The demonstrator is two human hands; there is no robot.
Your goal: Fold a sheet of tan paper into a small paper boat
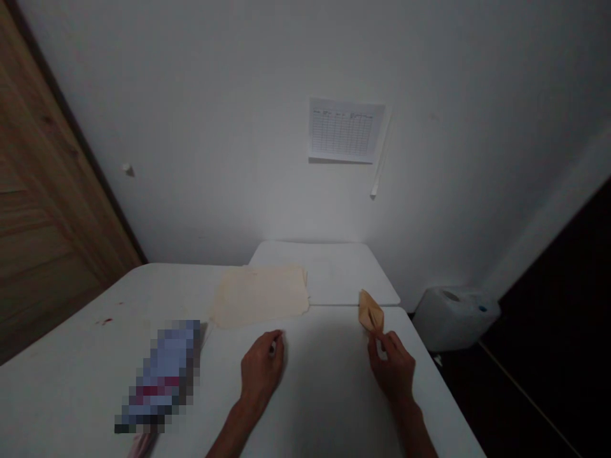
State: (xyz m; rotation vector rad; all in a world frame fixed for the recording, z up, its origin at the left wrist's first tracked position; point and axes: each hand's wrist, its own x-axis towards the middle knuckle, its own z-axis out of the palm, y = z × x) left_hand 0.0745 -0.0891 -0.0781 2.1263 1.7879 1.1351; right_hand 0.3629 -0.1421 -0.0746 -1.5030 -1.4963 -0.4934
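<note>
My right hand pinches the lower tip of a folded brown paper piece. The piece is diamond-shaped, with a dark slit along its middle, and it points away from me over the right side of the white table. To the left, my left hand is closed, thumb and forefinger pressed together above the tabletop. Whether anything small is between those fingertips I cannot make out. Beyond that hand lies a flat stack of cream-coloured sheets with uneven edges.
A blurred-out blue-grey object lies on the table at left. A white board or second top sits against the wall. A printed sheet hangs above it. A whitish plastic container stands right of the table, and a wooden door is at left.
</note>
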